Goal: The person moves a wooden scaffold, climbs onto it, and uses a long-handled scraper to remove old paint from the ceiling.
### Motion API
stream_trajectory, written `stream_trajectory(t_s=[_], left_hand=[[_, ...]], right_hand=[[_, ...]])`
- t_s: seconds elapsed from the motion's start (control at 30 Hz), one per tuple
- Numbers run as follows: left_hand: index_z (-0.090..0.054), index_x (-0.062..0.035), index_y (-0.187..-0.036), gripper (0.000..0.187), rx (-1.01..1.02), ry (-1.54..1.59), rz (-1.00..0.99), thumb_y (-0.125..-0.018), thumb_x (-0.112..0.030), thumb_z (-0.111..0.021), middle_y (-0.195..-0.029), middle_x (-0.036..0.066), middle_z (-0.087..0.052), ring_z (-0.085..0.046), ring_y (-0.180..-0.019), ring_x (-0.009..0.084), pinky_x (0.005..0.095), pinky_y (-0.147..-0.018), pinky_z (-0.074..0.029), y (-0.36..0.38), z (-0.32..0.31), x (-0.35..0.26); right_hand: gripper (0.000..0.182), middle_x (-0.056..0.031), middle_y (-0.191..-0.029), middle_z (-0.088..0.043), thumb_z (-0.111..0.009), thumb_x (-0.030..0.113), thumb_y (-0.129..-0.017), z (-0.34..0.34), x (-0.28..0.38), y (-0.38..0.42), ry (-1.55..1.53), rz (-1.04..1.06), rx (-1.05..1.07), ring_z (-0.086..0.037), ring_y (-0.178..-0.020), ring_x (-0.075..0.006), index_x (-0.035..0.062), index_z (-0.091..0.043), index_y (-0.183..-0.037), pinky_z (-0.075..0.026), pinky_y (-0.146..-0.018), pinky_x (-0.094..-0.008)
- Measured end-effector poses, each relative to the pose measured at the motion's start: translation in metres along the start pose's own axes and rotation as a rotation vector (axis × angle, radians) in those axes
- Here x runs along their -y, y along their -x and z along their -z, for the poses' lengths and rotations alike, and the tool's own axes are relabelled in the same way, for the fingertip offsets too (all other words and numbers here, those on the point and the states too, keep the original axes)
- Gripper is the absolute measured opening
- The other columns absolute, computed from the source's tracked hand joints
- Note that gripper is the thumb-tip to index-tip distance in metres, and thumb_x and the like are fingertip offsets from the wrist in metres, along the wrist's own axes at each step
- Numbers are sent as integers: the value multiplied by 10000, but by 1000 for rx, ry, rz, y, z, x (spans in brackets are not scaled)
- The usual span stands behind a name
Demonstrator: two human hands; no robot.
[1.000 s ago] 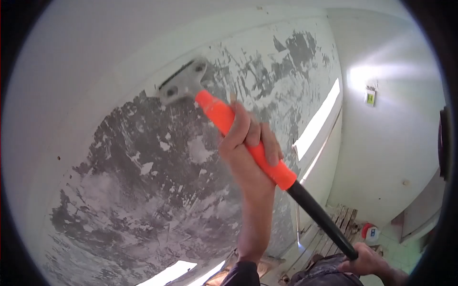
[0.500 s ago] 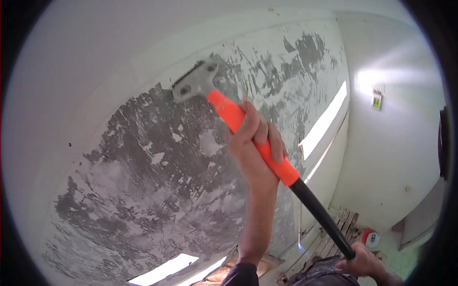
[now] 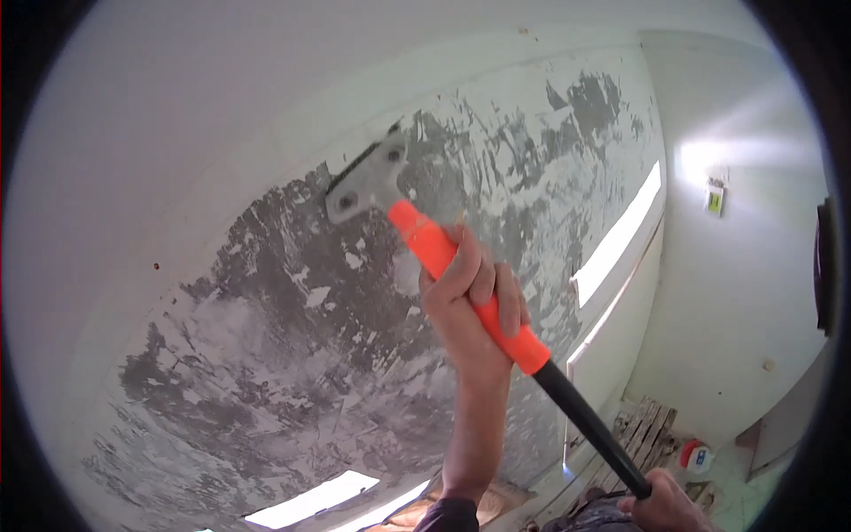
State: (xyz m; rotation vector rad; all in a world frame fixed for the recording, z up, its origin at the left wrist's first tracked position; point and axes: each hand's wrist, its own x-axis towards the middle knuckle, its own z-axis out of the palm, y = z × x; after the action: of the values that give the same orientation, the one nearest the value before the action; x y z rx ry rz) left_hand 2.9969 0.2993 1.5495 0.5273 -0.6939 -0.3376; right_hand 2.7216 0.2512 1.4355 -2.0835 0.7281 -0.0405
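- You have one long scraper (image 3: 532, 355) in both hands; take its orange grip (image 3: 430, 250) as the landmark for everything else.
- Your left hand (image 3: 468, 297) is wrapped around the orange grip, fingers curled over it.
- Your right hand (image 3: 665, 504) is clamped around the black shaft (image 3: 592, 432), well below the orange grip, near the shaft's lower end.
- The long axis runs on a slant: from your right hand, up and leftward in the view through the orange grip, to the metal head (image 3: 368, 182) just beyond its upper end.
- Your left hand is clearly the nearer one to that head; your right is far down the same line.
- The dark blade edge (image 3: 362, 161) lies crosswise to the handle, on the far side of the head from the orange grip.
- Beyond the orange grip, the edge sits at the border of the patchy grey surface (image 3: 292, 266) and the paler band (image 3: 266, 151); you cannot tell from this angle whether it touches.
- That crosswise angle between edge and handle looks like the relation to mind.
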Motion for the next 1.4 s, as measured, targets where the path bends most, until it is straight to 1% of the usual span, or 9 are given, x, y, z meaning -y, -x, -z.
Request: stream_trajectory(t_s=[0.2, 0.47, 0.5, 0.63, 0.77, 0.97, 1.07, 1.13, 1.4], left_hand=[[-502, -72, -905, 128, 29, 103, 28, -1000, -153, -475, -528, -46, -344, -371, -293, 106, 281, -275, -371, 12, 11, -4], [-496, -73, -1040, 82, 93, 56, -40, -1004, -143, -474, -539, -50, -364, -381, -292, 93, 291, -276, -395, 10, 22, -14], [-496, -73, -1040, 82, 80, 53, -27, -1004, -143, -474, -539, -50, -364, -381, -292, 93, 291, -276, -395, 13, 20, -14], [-495, -68, -1035, 76, 17, 63, -51, -991, -130, -494, -551, -50, -371, -377, -292, 95, 287, -279, -384, 25, 21, -16], [-478, -73, -989, 37, -15, -3, -3, -984, -108, -489, -549, -50, -368, -374, -292, 105, 282, -286, -357, -1, 0, -31], [-438, -96, -900, 90, 78, 54, -40, -980, -96, -481, -542, -50, -363, -375, -290, 112, 280, -288, -351, 9, 16, -28], [-461, -92, -941, 43, -21, 2, -26, -980, -97, -479, -542, -50, -364, -370, -290, 112, 280, -287, -344, 11, 6, -33], [-471, -90, -966, 18, 16, 37, -51, -982, -97, -476, -542, -50, -364, -366, -290, 110, 281, -284, -346, 23, 20, -30], [-507, -84, -1028, 66, 67, 86, -72, -991, -116, -463, -541, -56, -357, -354, -292, 100, 288, -270, -361, 23, 17, -37]], right_hand=[[251, -182, -744, -602, -674, 169, -788, -13, -19, 2, -14, -10, 7, -602, -712, -275, -70, -599, -798, -460, -656, -440], [270, -187, -759, -615, -698, 192, -775, -34, -33, 12, -24, -73, 25, -617, -732, -274, -62, -610, -806, -471, -676, -431], [273, -188, -761, -617, -701, 195, -773, -25, 0, 12, -29, -93, 39, -619, -735, -273, -61, -611, -807, -472, -679, -430], [284, -191, -769, -623, -713, 206, -767, -31, -38, 16, 6, -94, 44, -626, -744, -273, -57, -617, -811, -478, -689, -425], [294, -194, -777, -629, -724, 218, -761, -21, 12, 9, -10, -148, 49, -634, -754, -272, -53, -622, -814, -483, -698, -421], [311, -198, -789, -639, -742, 235, -751, -30, 3, 6, -12, -163, 28, -645, -769, -270, -47, -630, -820, -492, -713, -414], [320, -200, -795, -644, -751, 243, -746, -30, 15, 12, -3, -191, 62, -651, -777, -270, -44, -634, -823, -496, -721, -411], [325, -201, -799, -647, -757, 249, -743, -36, -15, 14, 4, -181, 54, -655, -781, -269, -42, -636, -825, -499, -726, -409], [349, -207, -814, -660, -781, 272, -730, -23, 27, 11, -18, -228, 64, -670, -801, -267, -34, -647, -832, -510, -745, -400]])
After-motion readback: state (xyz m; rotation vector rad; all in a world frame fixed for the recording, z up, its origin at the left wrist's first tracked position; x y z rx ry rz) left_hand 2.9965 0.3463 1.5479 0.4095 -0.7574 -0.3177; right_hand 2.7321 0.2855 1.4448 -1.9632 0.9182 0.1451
